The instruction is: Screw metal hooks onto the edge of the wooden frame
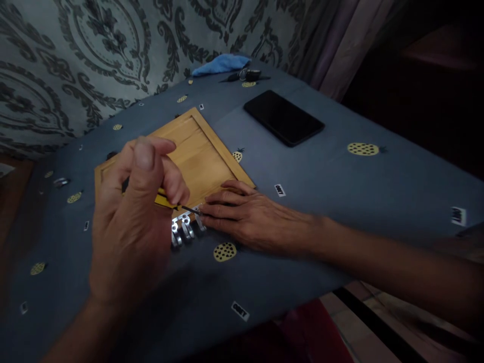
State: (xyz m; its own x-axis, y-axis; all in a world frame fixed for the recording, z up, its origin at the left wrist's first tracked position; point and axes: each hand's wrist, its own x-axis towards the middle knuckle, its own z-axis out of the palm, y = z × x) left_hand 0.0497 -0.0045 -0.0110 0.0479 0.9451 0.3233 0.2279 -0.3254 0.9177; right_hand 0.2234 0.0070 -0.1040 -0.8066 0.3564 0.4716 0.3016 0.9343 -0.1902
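My left hand [130, 222] is closed around the yellow-and-black handle of a screwdriver [165, 200]. The screwdriver's thin shaft slants down to the right, and its tip is at the right end of a silver metal hook rail [185, 220]. This rail lies along the near edge of a framed wooden board [200, 151], its hooks hanging over the edge. My right hand [257, 217] rests flat on the board's near right part, fingers stretched out. Its fingertips are beside the screwdriver tip, partly covering the rail's end. My left hand hides the board's left part.
A black phone [284, 118] lies right of the board on the pineapple-print tablecloth [321, 181]. Behind it are a blue cloth [221, 64] and a dark slender object [245, 75]. A small metal piece [61, 182] sits at the left. Patterned curtain [113, 45] borders the table's back.
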